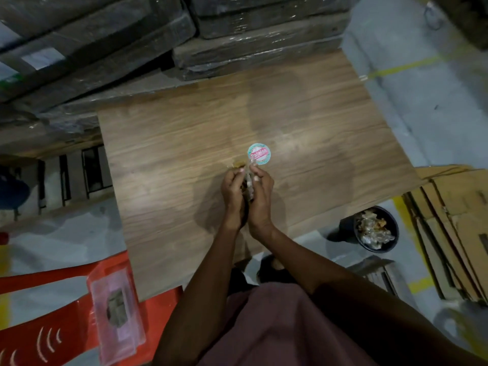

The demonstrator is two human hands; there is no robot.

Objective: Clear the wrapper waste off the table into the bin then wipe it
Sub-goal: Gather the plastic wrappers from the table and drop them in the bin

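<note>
Over the middle of the wooden table (184, 143), my left hand (233, 196) and my right hand (261, 196) are pressed together around a bunch of crumpled clear wrappers (248, 184). A round teal and pink lid or sticker (259, 154) shows just beyond my fingertips; whether it lies on the table or belongs to the bunch is unclear. A small brownish wrapper scrap (237, 165) lies by my left fingertips. On the floor to the right of the table stands a black bin (375, 228) with several shiny wrappers in it.
A red plastic chair (52, 313) at the lower left carries a clear pink packet (116, 315). Flattened cardboard boxes (449, 220) lean at the right. Wrapped dark bundles (132, 48) are stacked behind the table.
</note>
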